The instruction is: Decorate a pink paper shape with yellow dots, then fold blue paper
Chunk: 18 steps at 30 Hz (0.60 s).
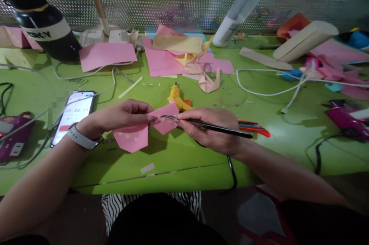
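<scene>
We've got the pink paper (pixel 164 128) low over the front-middle of the green table (pixel 184 156), btwn our two hands. It's matte pink w/ straight-cut edges & angled corners, showing as 2 sections: one on the R, tilted, roughly 4-sided, w/ a few tiny pale-yellow bits (pixel 163 119) near our fingertips; the other, lower L, broader, w/ several small yellowish squares (pixel 136 138) in a loose row. Can't tell if they're 1 pc or 2, as our L hand (pixel 127 114) hides the join. That hand's closed, pinching the paper btwn thumb & fingers. Our R hand (pixel 211 124) grips black tweezers (pixel 236 132) like a pen, tips over the R section by the bits. Yellow glue gun (pixel 175 95) lies just behind the paper; orange-and-black cutter (pixel 253 126) beyond our R hand; lit phone (pixel 76 108) by our L wrist.
</scene>
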Tool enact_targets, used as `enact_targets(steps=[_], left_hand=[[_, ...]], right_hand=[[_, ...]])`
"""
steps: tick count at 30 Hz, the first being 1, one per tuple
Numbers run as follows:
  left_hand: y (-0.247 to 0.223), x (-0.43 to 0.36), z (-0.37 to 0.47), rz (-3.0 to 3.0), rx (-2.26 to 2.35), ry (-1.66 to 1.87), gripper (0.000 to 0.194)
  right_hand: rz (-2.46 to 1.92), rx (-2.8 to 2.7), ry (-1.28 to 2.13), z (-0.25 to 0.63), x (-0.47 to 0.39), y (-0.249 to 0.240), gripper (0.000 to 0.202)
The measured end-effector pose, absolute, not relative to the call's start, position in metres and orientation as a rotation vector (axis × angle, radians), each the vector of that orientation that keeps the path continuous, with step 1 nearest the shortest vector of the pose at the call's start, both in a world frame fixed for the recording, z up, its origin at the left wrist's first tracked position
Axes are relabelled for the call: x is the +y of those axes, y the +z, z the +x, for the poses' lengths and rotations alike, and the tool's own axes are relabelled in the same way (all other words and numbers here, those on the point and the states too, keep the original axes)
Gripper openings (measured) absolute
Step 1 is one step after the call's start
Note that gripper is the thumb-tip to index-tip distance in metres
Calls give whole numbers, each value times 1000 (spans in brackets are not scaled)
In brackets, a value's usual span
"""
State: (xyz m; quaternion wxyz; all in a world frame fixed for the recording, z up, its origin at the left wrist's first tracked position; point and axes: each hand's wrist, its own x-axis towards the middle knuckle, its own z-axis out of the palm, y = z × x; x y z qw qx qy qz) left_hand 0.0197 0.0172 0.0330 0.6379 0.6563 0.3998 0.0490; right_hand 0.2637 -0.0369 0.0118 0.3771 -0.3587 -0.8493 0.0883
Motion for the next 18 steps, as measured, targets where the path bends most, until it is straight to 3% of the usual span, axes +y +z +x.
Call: enact_targets(steps=[18], left_hand=[[30,17,19,1433,888,123,26]], right_hand=[[-938,-2052,226,258,-42,17,10]])
